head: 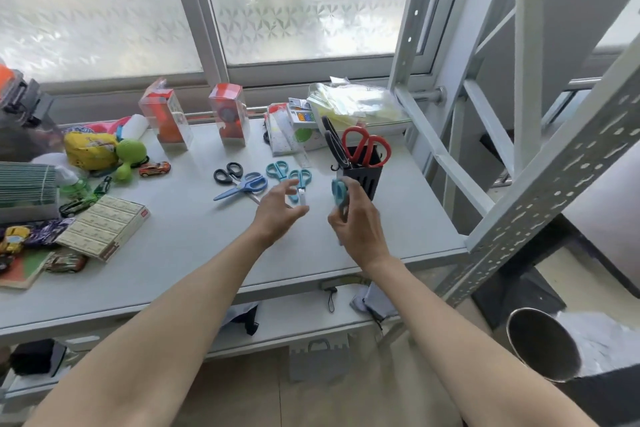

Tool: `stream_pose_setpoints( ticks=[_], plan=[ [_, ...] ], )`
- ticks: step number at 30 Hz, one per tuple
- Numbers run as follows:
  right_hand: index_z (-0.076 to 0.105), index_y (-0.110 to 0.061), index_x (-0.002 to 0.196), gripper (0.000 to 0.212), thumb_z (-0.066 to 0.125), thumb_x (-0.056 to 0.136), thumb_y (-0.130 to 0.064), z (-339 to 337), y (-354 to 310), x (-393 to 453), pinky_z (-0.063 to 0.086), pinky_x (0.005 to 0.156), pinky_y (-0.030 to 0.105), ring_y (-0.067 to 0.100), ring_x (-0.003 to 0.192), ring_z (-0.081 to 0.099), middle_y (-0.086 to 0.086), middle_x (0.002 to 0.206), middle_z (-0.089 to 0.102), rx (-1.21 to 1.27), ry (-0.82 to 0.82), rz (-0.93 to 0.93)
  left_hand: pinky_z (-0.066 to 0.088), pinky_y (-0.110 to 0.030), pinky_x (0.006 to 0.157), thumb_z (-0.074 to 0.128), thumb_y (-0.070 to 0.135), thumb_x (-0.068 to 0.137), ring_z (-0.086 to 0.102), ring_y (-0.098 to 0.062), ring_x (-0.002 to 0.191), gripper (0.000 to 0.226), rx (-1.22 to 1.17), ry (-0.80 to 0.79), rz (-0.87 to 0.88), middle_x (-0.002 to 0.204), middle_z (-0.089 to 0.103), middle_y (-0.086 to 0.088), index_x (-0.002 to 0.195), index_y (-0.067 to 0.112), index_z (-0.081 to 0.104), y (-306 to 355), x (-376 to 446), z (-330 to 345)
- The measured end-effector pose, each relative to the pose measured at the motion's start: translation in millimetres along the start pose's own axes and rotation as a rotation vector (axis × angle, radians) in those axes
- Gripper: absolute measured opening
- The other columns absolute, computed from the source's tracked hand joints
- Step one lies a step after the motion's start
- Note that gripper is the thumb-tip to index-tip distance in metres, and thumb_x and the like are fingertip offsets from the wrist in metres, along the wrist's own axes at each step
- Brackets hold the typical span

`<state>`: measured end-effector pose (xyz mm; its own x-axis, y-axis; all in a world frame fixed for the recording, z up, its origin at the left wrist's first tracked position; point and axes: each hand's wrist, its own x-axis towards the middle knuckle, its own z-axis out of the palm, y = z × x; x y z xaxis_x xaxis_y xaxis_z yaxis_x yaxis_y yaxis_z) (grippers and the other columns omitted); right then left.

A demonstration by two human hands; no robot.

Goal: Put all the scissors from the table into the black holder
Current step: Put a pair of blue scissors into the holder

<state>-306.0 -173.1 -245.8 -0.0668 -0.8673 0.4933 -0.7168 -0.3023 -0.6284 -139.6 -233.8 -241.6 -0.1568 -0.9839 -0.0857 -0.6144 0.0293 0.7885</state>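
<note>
The black holder (363,178) stands at the table's right, with red-handled scissors (367,146) and black-handled scissors (334,142) standing in it. My right hand (356,222) is shut on teal scissors (339,191), handles up, just left of the holder. My left hand (277,213) hovers open over the table, fingers spread, close to a teal pair (300,182) with a white cap. Behind lie another teal pair (277,170), blue scissors (244,186) and black-handled scissors (228,173).
Two clear boxes (166,121) (228,114) stand at the back. Toys, toy cars (154,169) and a staple box (104,227) crowd the left. Plastic bags (356,102) lie behind the holder. A shelf upright (554,191) slants at the right. The grey table (194,253) edge is near me.
</note>
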Motion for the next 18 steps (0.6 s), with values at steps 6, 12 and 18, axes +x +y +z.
stream_pose_setpoints(
  ticks=[6, 12, 18],
  plan=[
    [0.044, -0.007, 0.119, 0.026, 0.049, 0.094, -0.008, -63.7, 20.7, 14.8, 0.048, 0.064, 0.021, 0.013, 0.069, 0.055, 0.007, 0.089, 0.057, 0.016, 0.414, 0.086, 0.057, -0.025, 0.066, 0.078, 0.015, 0.082, 0.057, -0.032, 0.122, 0.090, -0.163, -0.052, 0.018, 0.154, 0.040, -0.009, 0.155, 0.022, 0.027, 52.1, 25.2, 27.7],
    [0.052, -0.004, 0.108, 0.020, 0.045, 0.102, -0.021, -104.9, 27.9, 78.9, 0.061, 0.063, 0.039, 0.021, 0.071, 0.069, 0.000, 0.088, 0.063, 0.094, 0.616, 0.112, 0.057, -0.024, 0.064, 0.077, 0.012, 0.082, 0.064, -0.030, 0.109, 0.058, -0.166, -0.064, 0.043, 0.139, 0.055, -0.007, 0.134, 0.012, 0.051, 75.6, 37.3, 37.0],
    [0.062, -0.005, 0.108, 0.021, 0.052, 0.100, -0.022, -100.7, 21.1, 110.0, 0.062, 0.064, 0.031, 0.015, 0.076, 0.072, 0.002, 0.091, 0.068, 0.136, 0.314, 0.075, 0.060, -0.037, 0.079, 0.076, 0.014, 0.082, 0.067, -0.028, 0.101, 0.036, -0.165, -0.086, 0.038, 0.122, 0.067, -0.006, 0.116, 0.013, 0.065, 83.1, 41.0, 40.0]
  ],
)
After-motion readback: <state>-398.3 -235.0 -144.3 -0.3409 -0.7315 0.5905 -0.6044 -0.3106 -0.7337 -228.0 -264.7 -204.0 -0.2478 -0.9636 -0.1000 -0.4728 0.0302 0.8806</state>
